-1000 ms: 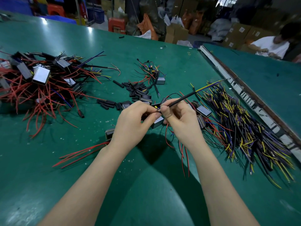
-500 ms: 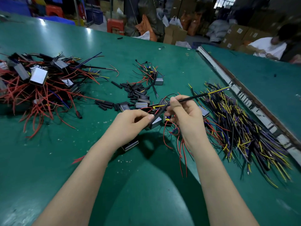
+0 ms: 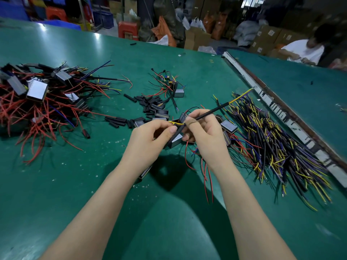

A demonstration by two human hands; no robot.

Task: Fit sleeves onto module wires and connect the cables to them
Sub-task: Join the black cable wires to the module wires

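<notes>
1. Head view: the left hand [image 3: 150,139] pinches a yellow wire [image 3: 175,123] over the module [image 3: 175,141]; the right hand [image 3: 204,132] grips a black cable [image 3: 208,112]. The joint looks unfinished.
2. Loose sleeves [image 3: 148,102] and a cable pile [image 3: 277,147] remain, so much seems left.
3. Red-wired modules [image 3: 37,102] crowd the table [image 3: 93,184] on the left.

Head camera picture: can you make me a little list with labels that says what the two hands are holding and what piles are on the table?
left hand: pinches a yellow wire
right hand: grips a black cable
module: grey box between the hands
left pile: modules with red wires
middle: loose black sleeves
right pile: black, yellow and purple cables
table: green
</notes>
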